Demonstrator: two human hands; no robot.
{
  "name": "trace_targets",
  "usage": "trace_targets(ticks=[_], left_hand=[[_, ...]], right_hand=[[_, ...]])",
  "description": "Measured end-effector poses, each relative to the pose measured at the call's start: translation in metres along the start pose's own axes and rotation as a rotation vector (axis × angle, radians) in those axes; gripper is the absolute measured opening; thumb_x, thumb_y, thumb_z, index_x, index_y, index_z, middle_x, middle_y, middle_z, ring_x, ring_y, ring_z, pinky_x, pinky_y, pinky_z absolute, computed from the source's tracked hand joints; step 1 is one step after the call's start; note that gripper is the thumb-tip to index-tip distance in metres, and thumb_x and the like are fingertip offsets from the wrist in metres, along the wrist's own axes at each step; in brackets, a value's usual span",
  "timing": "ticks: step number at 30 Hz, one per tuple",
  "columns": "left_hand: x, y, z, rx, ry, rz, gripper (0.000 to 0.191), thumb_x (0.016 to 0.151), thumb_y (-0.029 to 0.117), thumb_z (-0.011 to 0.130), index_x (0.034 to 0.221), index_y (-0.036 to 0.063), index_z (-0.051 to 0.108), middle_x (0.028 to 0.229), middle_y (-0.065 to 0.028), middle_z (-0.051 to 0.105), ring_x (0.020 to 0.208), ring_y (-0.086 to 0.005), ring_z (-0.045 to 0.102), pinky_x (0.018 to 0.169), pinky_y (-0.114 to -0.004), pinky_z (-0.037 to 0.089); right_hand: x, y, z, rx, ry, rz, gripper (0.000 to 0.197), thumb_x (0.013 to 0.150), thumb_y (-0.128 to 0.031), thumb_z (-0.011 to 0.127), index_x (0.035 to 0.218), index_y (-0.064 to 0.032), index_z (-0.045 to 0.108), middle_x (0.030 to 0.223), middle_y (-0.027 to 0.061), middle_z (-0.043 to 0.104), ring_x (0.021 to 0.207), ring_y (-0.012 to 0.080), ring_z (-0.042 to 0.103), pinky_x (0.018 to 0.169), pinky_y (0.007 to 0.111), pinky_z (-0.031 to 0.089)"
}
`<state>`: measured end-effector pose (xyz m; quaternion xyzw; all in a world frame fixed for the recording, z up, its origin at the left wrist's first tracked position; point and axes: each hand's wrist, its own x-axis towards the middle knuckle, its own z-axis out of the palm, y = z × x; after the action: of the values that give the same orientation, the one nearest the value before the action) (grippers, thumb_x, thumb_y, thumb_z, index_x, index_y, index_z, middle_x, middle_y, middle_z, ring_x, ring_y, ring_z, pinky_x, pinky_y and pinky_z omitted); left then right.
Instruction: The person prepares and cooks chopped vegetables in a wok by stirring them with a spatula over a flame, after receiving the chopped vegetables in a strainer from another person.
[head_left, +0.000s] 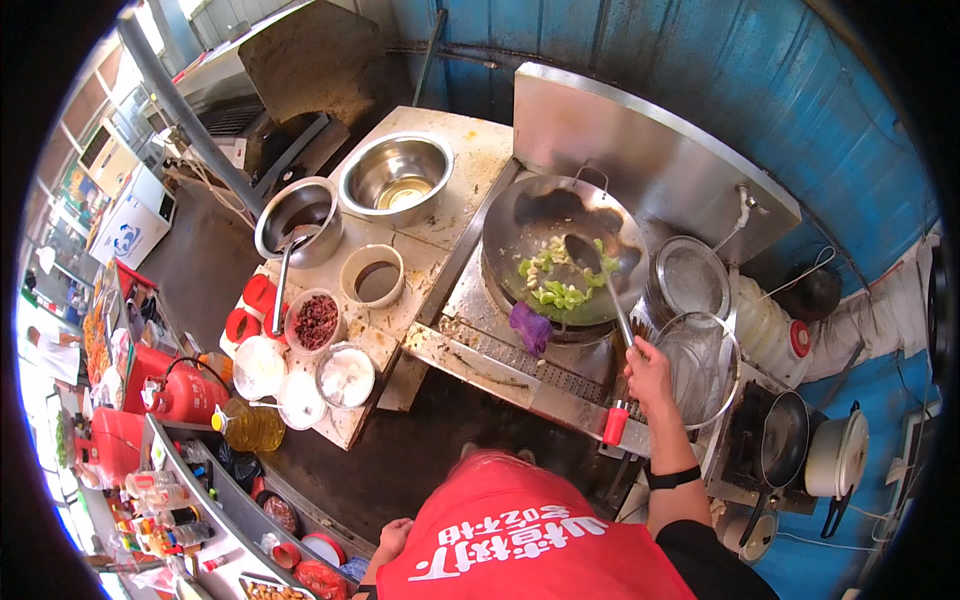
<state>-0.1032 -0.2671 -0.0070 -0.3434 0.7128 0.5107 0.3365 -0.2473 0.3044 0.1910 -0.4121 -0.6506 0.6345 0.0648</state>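
Note:
My right hand (649, 375) grips the long handle of a metal ladle (619, 311). The ladle's bowl rests inside a large steel wok (517, 225), among pieces of green pepper (562, 295) and pale chopped bits that look like garlic. The wok stands on a burner of the steel stove, and a purple cloth (531, 328) hangs at its near left rim. My left hand (395, 534) is low at my left side, beside the red apron (517, 532); its fingers are too small to make out. A red cylindrical piece (616, 426) sits at the stove's front edge below my right hand.
Left of the stove, a worktop holds a large steel bowl (397, 176), a pot with a ladle (300, 217), a tub of dark sauce (375, 281), dried chillies (316, 322) and white seasonings (345, 375). Strainers (701, 367), a frying pan (784, 439) and a lidded pot (836, 454) stand right.

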Motion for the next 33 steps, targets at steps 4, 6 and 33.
trace_targets(ticks=[4, 6, 33], left_hand=[[0.000, 0.026, 0.002, -0.103, -0.040, -0.014, 0.018, 0.089, 0.009, 0.059, 0.105, 0.0000, 0.060, 0.082, -0.0050, 0.063, 0.063, -0.0113, 0.057, 0.054, -0.022, 0.047], [0.009, 0.027, -0.005, -0.174, -0.071, -0.051, 0.019, 0.089, 0.008, 0.058, 0.106, 0.0002, 0.059, 0.080, -0.0048, 0.062, 0.062, -0.0113, 0.056, 0.053, -0.023, 0.046], [0.049, 0.049, -0.012, -0.330, -0.205, -0.030, 0.025, 0.089, 0.006, 0.058, 0.113, -0.0009, 0.055, 0.084, -0.0054, 0.061, 0.063, -0.0117, 0.057, 0.051, -0.022, 0.046]], right_hand=[[0.061, 0.047, 0.008, -0.315, 0.406, -0.585, 0.040, 0.090, -0.017, 0.060, 0.127, -0.0023, 0.054, 0.071, 0.0042, 0.058, 0.054, 0.0100, 0.052, 0.047, 0.024, 0.042], [0.070, 0.055, 0.026, -0.399, 0.313, -0.615, 0.041, 0.089, -0.017, 0.060, 0.127, -0.0016, 0.054, 0.071, 0.0053, 0.059, 0.054, 0.0111, 0.052, 0.047, 0.026, 0.043], [-0.002, -0.005, 0.029, 0.046, -0.106, 0.018, 0.044, 0.091, -0.017, 0.058, 0.132, -0.0025, 0.049, 0.071, 0.0044, 0.058, 0.049, 0.0098, 0.048, 0.045, 0.026, 0.040]])
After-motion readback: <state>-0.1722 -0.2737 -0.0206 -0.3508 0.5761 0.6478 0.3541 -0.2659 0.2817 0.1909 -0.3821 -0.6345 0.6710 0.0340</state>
